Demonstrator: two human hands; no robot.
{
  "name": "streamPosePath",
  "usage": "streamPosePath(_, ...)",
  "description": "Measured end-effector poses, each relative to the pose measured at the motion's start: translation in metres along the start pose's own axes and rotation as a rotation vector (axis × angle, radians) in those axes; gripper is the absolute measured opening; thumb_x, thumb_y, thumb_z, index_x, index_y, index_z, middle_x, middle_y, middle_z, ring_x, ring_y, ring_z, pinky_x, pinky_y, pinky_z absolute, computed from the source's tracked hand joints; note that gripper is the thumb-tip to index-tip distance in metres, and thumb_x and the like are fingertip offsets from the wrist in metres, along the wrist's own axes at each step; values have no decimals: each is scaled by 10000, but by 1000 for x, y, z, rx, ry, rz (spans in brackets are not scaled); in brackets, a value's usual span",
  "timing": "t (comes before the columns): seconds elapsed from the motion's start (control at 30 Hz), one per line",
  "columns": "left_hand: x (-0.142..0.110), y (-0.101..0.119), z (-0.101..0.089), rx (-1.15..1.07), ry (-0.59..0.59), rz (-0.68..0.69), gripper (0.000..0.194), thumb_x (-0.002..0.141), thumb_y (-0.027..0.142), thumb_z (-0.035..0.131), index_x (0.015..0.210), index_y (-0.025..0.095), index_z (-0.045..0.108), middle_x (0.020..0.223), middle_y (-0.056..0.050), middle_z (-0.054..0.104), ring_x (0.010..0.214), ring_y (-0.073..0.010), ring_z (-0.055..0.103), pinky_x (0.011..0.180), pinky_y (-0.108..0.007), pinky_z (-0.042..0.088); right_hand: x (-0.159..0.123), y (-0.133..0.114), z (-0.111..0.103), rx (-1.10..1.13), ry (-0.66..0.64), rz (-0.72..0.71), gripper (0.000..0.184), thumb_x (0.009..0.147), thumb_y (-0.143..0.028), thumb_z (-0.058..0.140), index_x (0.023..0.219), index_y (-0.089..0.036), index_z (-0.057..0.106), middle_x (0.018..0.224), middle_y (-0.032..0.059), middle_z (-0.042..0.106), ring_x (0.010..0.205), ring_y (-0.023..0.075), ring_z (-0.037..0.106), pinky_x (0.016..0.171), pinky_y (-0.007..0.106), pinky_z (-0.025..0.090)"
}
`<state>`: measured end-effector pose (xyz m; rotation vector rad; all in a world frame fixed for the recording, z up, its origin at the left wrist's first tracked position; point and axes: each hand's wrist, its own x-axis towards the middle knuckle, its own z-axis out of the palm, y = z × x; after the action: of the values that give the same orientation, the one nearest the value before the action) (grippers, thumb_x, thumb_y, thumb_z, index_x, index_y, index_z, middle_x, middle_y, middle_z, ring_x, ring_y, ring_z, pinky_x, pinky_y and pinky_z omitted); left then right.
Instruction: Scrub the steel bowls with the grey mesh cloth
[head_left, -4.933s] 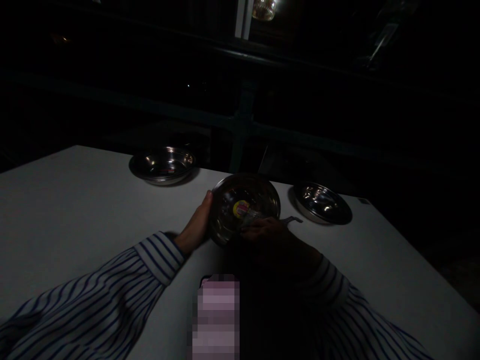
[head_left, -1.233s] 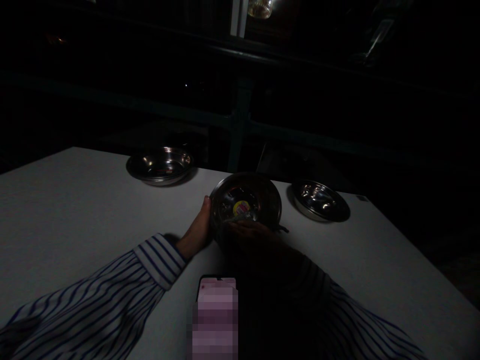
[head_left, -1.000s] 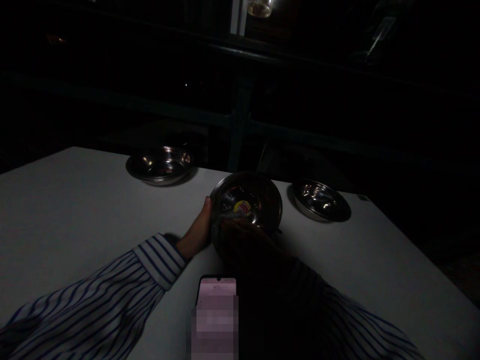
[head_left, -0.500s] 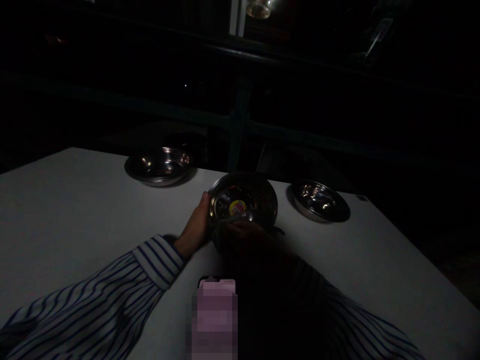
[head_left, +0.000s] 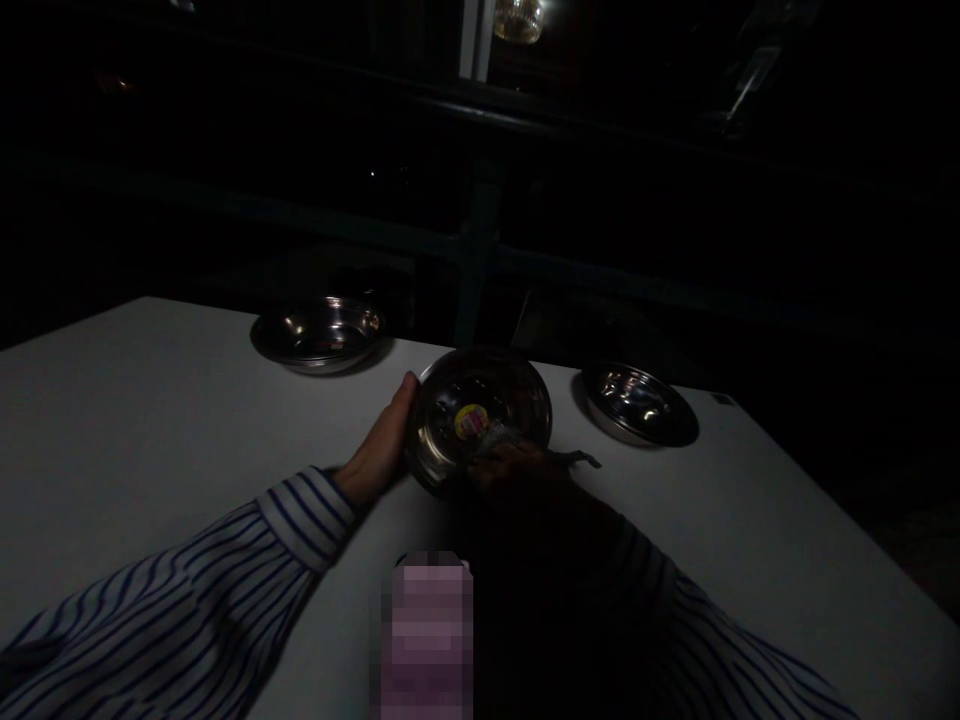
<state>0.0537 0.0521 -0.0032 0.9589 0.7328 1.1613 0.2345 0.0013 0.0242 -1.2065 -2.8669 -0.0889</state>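
Note:
A shiny metal bowl (head_left: 439, 430) with a round yellow and pink sticker on its inside is tilted toward me at the middle of the table. My left hand (head_left: 379, 445) grips its left rim, thumb on the edge and the other fingers hidden behind the bowl. Inside the lower right of the bowl, my right hand (head_left: 525, 480) presses a greyish cloth (head_left: 501, 434) against the metal. One end of the cloth sticks out to the right past the rim. Deep shadow covers most of the right hand.
On the white table (head_left: 180, 400), another metal bowl (head_left: 319, 340) stands at the back left. A third metal bowl (head_left: 640, 405) is at the back right. A blurred pink object (head_left: 431, 630) lies at the near edge. Dark rails run behind the table.
My right hand has moved to the right with the cloth, uncovering the bowl's lower left inside. My left hand and the bowl have shifted slightly left.

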Motion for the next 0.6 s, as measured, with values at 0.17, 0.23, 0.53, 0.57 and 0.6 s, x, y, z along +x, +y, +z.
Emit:
streamPosePath(0.17, -6, 1, 10, -117, -59, -59, 597, 807, 606, 358, 1240, 224, 511, 1103, -75, 665, 1088, -271, 562, 971, -420, 374, 1, -5, 6, 44, 124, 47, 267, 877, -296, 490, 1083, -139, 557, 1084, 108, 576, 943, 201, 562, 824, 405, 459)
streamPosePath(0.23, -7, -2, 14, -138, -78, -27, 607, 808, 611, 349, 1241, 219, 512, 1109, -77, 662, 1104, -272, 550, 988, -419, 357, 3, -7, 6, 61, 140, 30, 305, 874, -336, 498, 1126, -165, 523, 1138, 78, 542, 964, 185, 555, 824, 398, 469)
streamPosePath(0.53, -7, -9, 24, -160, -68, -66, 688, 752, 693, 335, 1173, 204, 574, 1073, -72, 678, 1152, -288, 508, 1005, -428, 349, 16, -18, 9, 155, 203, -2, 300, 879, -339, 484, 1136, -188, 521, 1171, 79, 531, 1002, 194, 539, 861, 410, 447)
streamPosePath(0.57, -6, -10, 23, -163, -50, -64, 693, 747, 699, 334, 1162, 202, 583, 1067, -73, 680, 1153, -290, 507, 1006, -429, 348, 17, -18, 10, 166, 205, 1, 291, 878, -332, 485, 1130, -193, 526, 1156, 78, 543, 999, 196, 542, 876, 410, 433)
streamPosePath(0.6, -5, -10, 21, -165, -25, -59, 693, 747, 700, 332, 1153, 200, 589, 1064, -73, 682, 1154, -290, 506, 1008, -431, 346, 17, -17, 10, 178, 207, 4, 281, 876, -321, 487, 1123, -197, 532, 1136, 79, 559, 989, 198, 548, 886, 406, 421)
